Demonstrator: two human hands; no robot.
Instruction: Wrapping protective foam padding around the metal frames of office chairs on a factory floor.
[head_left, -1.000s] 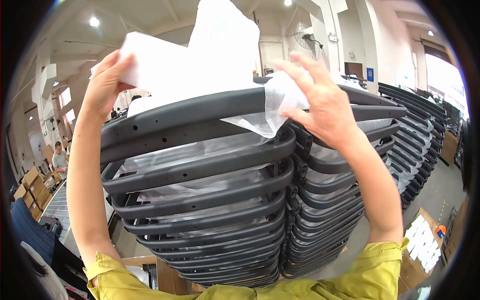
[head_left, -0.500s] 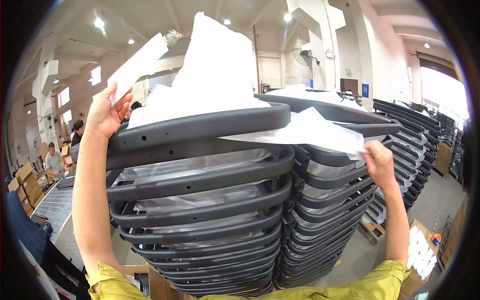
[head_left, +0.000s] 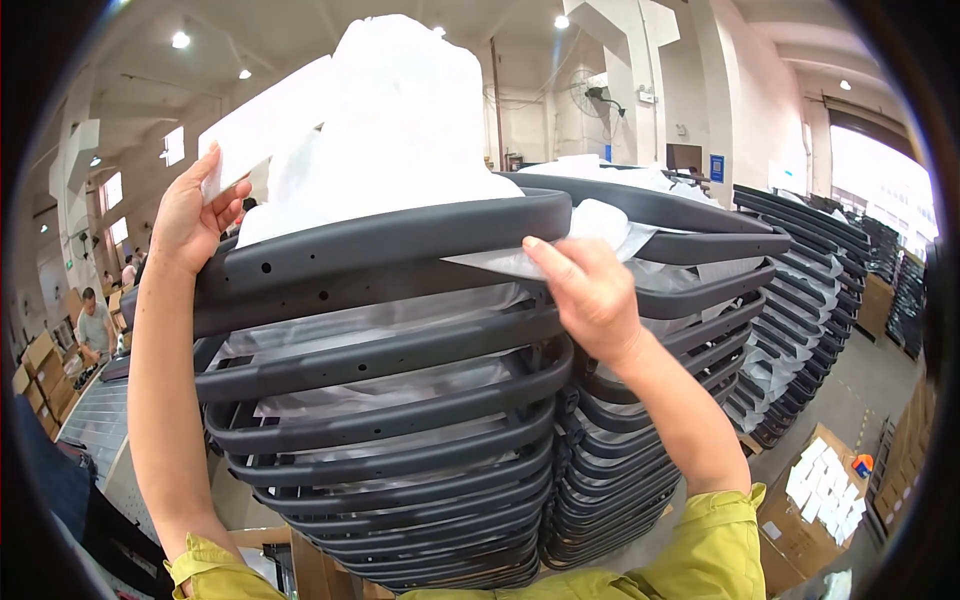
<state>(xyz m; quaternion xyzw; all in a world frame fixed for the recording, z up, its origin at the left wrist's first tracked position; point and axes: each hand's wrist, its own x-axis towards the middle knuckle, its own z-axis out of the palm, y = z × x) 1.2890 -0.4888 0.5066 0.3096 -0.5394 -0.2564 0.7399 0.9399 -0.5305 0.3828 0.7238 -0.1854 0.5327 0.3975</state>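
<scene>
A tall stack of dark grey curved metal frames [head_left: 400, 345] stands in front of me, thin white sheets lying between its layers. My left hand [head_left: 195, 215] is raised at the stack's upper left, thumb and fingers closed on a flat white strip [head_left: 262, 110]. Behind the top frame [head_left: 400, 228] a large white sheet [head_left: 405, 115] stands up, partly overlapped by the strip. At the top frame's right end, my right hand [head_left: 592, 300] is closed on a thin white sheet [head_left: 490, 262] that sticks out beneath that frame. Part of this sheet shows behind the hand.
Similar frame stacks [head_left: 690, 245] adjoin on the right, with another stack [head_left: 800, 290] beyond. A cardboard box [head_left: 785, 520] at lower right has white slips [head_left: 825, 490] on top. A grey-topped table [head_left: 95, 425] is at left; a person [head_left: 95, 325] is behind it.
My right hand has moved left along the stack to the top frame's end, folding the sheet's free part back. The left hand's strip has tilted and now overlaps the large sheet. The view has shifted slightly.
</scene>
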